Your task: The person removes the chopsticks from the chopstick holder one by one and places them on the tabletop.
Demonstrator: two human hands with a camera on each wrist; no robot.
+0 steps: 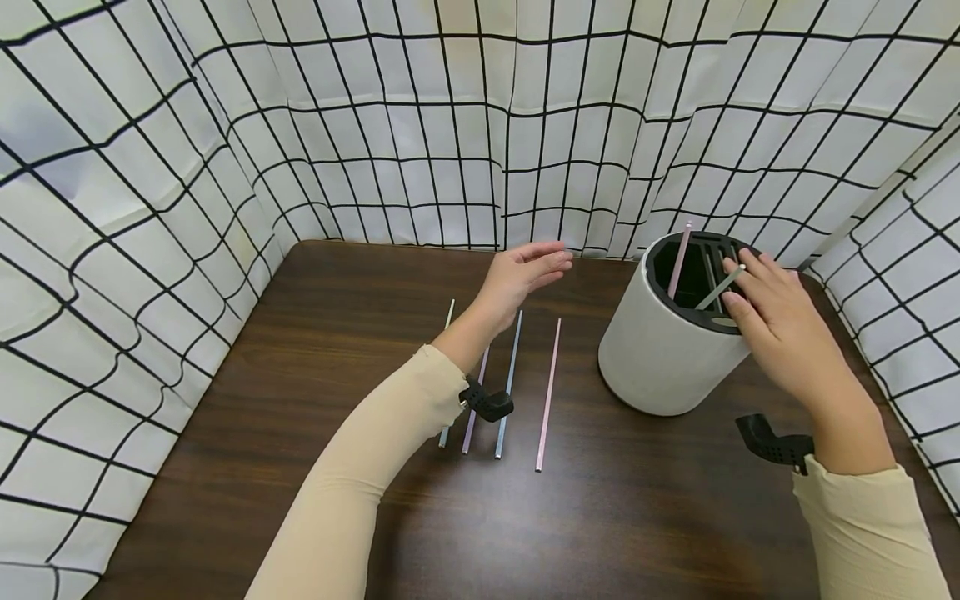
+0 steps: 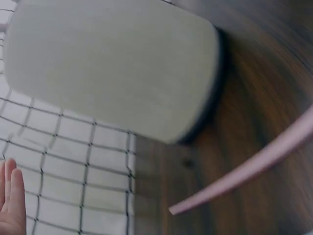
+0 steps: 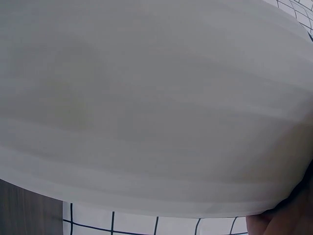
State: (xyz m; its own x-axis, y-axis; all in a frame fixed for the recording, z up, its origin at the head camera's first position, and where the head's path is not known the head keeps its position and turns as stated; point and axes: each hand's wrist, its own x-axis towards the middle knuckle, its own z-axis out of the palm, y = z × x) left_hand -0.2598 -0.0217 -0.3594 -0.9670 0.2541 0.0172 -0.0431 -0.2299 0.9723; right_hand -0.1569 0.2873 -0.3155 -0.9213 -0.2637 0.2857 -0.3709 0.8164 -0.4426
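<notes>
My right hand (image 1: 787, 333) rests over the right rim of a white round bin (image 1: 660, 358) with a dark slotted insert. Its fingers reach across the opening, fairly straight. A pale green straw (image 1: 720, 288) slants up from the bin between thumb and fingers. Toward the bin's left side stands a pink straw (image 1: 680, 262). My left hand (image 1: 522, 279) hovers left of the bin, fingers extended, nothing in them. Below that arm lie a purple straw (image 1: 471, 425), a blue straw (image 1: 509, 383) and a pink straw (image 1: 549, 396); one more straw (image 1: 450, 312) is partly covered by the forearm.
Dark wood table (image 1: 637, 500) carries everything. White curtain with a black grid (image 1: 450, 125) rises along its back and both sides, close behind the bin. Each wrist wears a black band (image 1: 487, 402).
</notes>
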